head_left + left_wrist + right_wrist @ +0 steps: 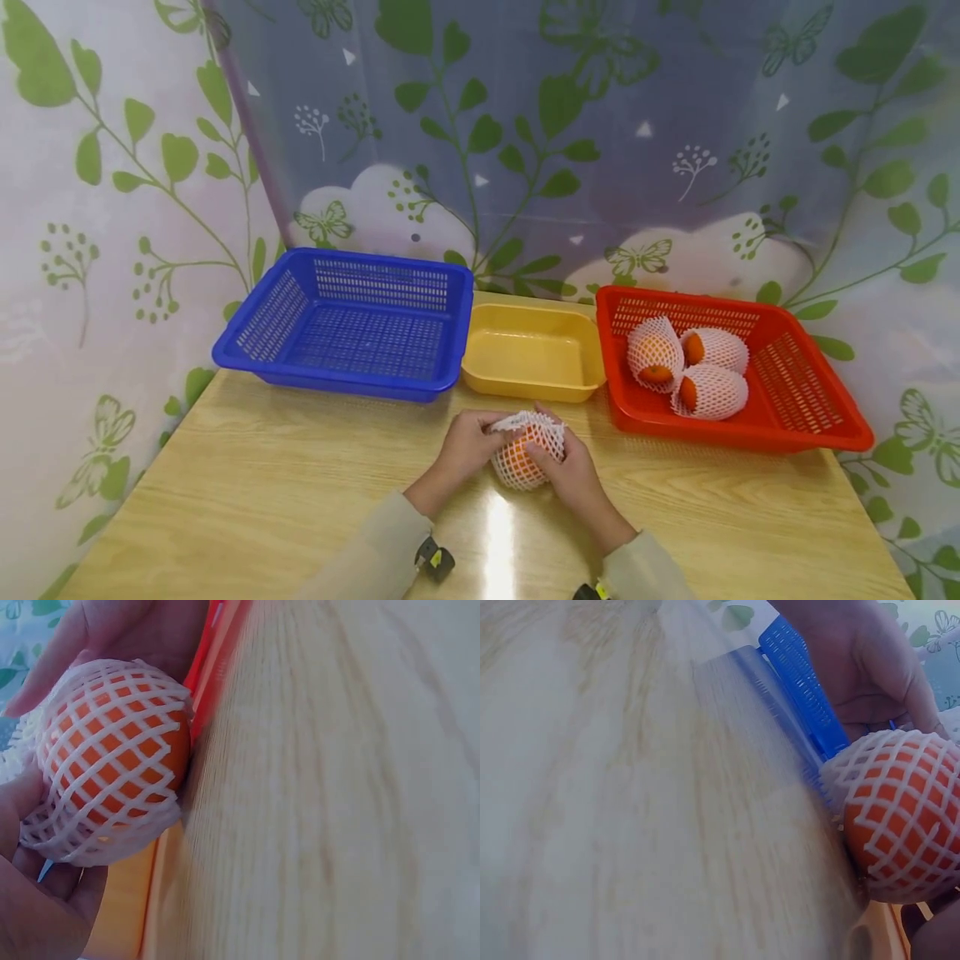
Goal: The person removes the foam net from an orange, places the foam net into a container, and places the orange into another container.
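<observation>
An orange [525,454] in a white foam net sleeve [517,477] is held between both hands, just above the table's near middle. My left hand [467,450] pinches the gathered edge of the net on the left side. On the other side, my right hand [573,471] grips the fruit, its thumb lying across the front. Close up in the left wrist view, the net [112,750] wraps most of the orange, and bare peel [177,754] shows at one end. In the right wrist view, the right fingers [939,934] are mostly cut off by the frame.
A blue basket [341,385] stands at the back left, with nothing in it. Beside it is a yellow basin [528,387]. At the right, a red basket [795,392] contains 3 netted oranges [712,392]. Patterned cloth [480,150] hangs behind the wooden table [285,500].
</observation>
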Motion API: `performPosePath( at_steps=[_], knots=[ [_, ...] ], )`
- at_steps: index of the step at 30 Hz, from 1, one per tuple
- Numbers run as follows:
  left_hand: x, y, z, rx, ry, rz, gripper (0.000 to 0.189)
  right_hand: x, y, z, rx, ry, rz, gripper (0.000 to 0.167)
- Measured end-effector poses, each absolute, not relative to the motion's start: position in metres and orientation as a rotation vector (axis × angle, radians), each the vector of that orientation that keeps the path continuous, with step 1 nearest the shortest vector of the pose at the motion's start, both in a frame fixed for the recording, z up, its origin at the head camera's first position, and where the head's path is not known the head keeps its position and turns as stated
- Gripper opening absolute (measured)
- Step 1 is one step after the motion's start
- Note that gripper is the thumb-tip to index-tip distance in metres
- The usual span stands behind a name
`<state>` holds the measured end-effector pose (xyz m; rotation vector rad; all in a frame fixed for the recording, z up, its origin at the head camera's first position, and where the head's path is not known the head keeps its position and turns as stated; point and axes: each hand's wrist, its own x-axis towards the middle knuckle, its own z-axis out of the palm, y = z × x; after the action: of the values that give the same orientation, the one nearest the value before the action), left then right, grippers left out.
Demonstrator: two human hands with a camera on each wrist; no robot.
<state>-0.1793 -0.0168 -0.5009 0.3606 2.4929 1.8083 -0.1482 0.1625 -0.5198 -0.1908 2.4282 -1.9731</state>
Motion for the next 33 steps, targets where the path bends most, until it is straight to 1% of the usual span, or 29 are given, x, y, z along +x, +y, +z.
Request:
performPosePath(
  at_steps=[4, 8, 11, 14, 16, 22, 25, 29, 33],
  knots=[
    [-0.18, -0.015, -0.501, 0.335, 2.486, 1.834, 0.023, -0.147, 0.162, -0.52, -0.141, 2.421, -1.96, 0.053],
    [-0.181, -0.017, -0.502, 0.357, 2.454, 1.834, 0.026, -0.146, 0.16, -0.519, -0.07, 2.411, -1.95, 0.043],
    [-0.181, -0.02, -0.503, 0.412, 2.414, 1.831, 0.029, -0.145, 0.16, -0.518, -0.075, 2.392, -1.979, 0.035],
    [-0.181, -0.024, -0.504, 0.439, 2.36, 1.835, 0.032, -0.145, 0.159, -0.518, -0.105, 2.382, -2.008, 0.03],
    [-0.181, -0.026, -0.505, 0.441, 2.334, 1.836, 0.036, -0.145, 0.159, -0.517, -0.104, 2.369, -2.025, 0.03],
    [-0.18, -0.03, -0.507, 0.437, 2.291, 1.794, 0.048, -0.148, 0.161, -0.516, -0.07, 2.28, -2.05, 0.04],
    [-0.18, -0.029, -0.509, 0.452, 2.279, 1.761, 0.054, -0.149, 0.162, -0.514, -0.067, 2.244, -2.066, 0.039],
    [-0.18, -0.028, -0.51, 0.486, 2.26, 1.753, 0.054, -0.149, 0.163, -0.512, -0.074, 2.251, -2.077, 0.034],
    [-0.181, -0.026, -0.511, 0.532, 2.258, 1.745, 0.051, -0.15, 0.164, -0.51, 0.05, 2.293, -2.053, 0.032]
  ],
)
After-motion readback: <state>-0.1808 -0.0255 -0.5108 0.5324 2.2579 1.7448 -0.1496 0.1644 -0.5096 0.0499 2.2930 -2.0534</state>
